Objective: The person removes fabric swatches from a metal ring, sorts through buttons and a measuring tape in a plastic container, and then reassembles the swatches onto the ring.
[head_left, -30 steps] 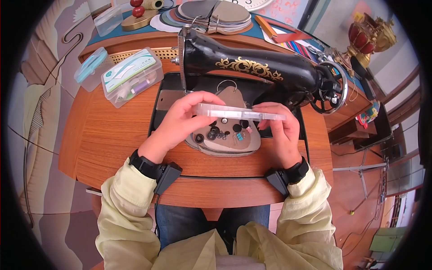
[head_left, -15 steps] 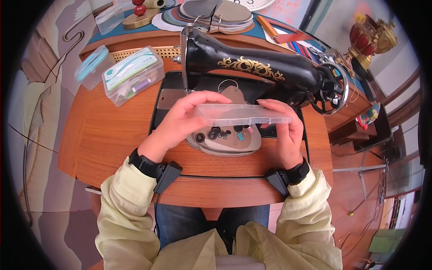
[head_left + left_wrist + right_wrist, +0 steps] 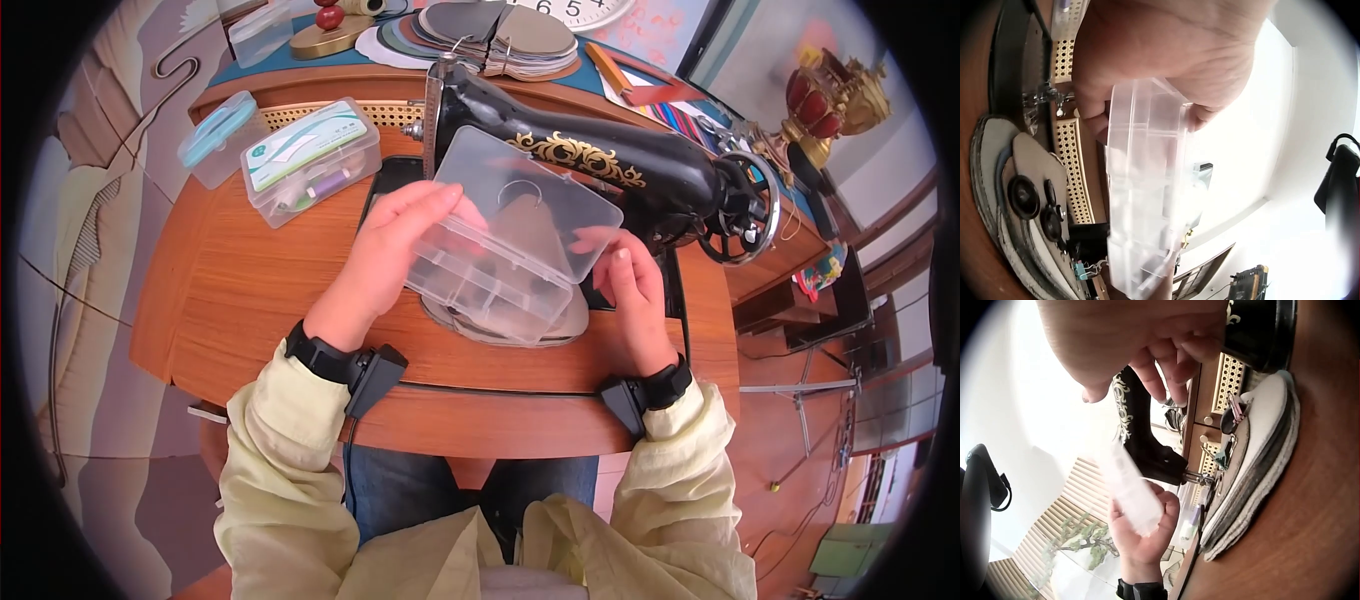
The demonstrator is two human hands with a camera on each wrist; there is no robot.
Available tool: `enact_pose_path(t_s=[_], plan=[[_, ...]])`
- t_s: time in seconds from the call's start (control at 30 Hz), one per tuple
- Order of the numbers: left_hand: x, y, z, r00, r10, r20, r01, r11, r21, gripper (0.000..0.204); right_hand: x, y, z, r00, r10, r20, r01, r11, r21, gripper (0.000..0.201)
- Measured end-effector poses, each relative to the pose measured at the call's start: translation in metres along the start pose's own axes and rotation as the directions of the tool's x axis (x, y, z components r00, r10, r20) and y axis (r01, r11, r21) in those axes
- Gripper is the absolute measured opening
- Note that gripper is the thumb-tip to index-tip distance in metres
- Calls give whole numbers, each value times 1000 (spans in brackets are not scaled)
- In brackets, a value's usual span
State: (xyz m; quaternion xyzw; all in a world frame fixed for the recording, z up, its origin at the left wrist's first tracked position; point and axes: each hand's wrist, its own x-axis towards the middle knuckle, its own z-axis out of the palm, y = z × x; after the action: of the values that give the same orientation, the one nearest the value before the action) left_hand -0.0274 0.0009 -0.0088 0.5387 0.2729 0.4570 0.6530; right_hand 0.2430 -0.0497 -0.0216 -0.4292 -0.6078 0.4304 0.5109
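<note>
A clear plastic compartment box stands tilted over the sewing table, its lid swung up. My left hand grips the box at its left end; in the left wrist view, thumb and fingers lie on either side of it. My right hand is beside the lid's right edge, fingers loosely bent with nothing in them, apart from the box in the right wrist view. Under the box lies a stack of grey swatches. Dark round buttons and a small teal clip rest on it.
Behind the box is a black sewing machine with a handwheel at right. Two plastic boxes, one with a printed label and one with a blue handle, stand at left. More swatches lie on the back shelf.
The box was held closed and level by both hands. Now its lid is up, its compartments show, and my right hand has come off it. The head view has shifted slightly.
</note>
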Motion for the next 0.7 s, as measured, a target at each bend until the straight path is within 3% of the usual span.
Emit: enact_pose_path(t_s=[0.13, 0.17, 0.27, 0.33, 0.4, 0.47, 0.57, 0.7], plan=[[-3, 13, -8, 996, -85, -16, 85, 996, -2, 21, 3, 5, -1, 999, -14, -48, 1, 963, -270, 18], [-6, 13, -12, 992, -117, 41, 118, 993, -14, 22, 3, 3, -1, 1000, -1, -30, -10, 935, -356, 19], [-25, 30, -9, 969, -234, 82, 222, 966, 132, 31, 1, -2, -3, 999, 42, 26, -25, 891, -454, 27], [-38, 31, -5, 969, -243, 43, 236, 965, 117, 44, 0, -2, -3, 997, 31, 66, 7, 862, -506, 29], [-57, 39, 6, 971, -239, -19, 239, 957, 163, 48, -2, -4, -2, 997, 44, 61, -12, 897, -442, 26], [-71, 41, 11, 958, -283, -52, 287, 941, 180, 37, -4, 0, -3, 998, 31, 61, -3, 915, -404, 21], [-88, 31, 8, 933, -356, -54, 360, 914, 185, 21, -5, 13, -5, 987, -79, 139, 128, 913, -388, 13], [-95, 13, 14, 915, -382, 132, 317, 881, 351, 26, -3, 24, -5, 985, -62, 158, 114, 932, -345, 11]])
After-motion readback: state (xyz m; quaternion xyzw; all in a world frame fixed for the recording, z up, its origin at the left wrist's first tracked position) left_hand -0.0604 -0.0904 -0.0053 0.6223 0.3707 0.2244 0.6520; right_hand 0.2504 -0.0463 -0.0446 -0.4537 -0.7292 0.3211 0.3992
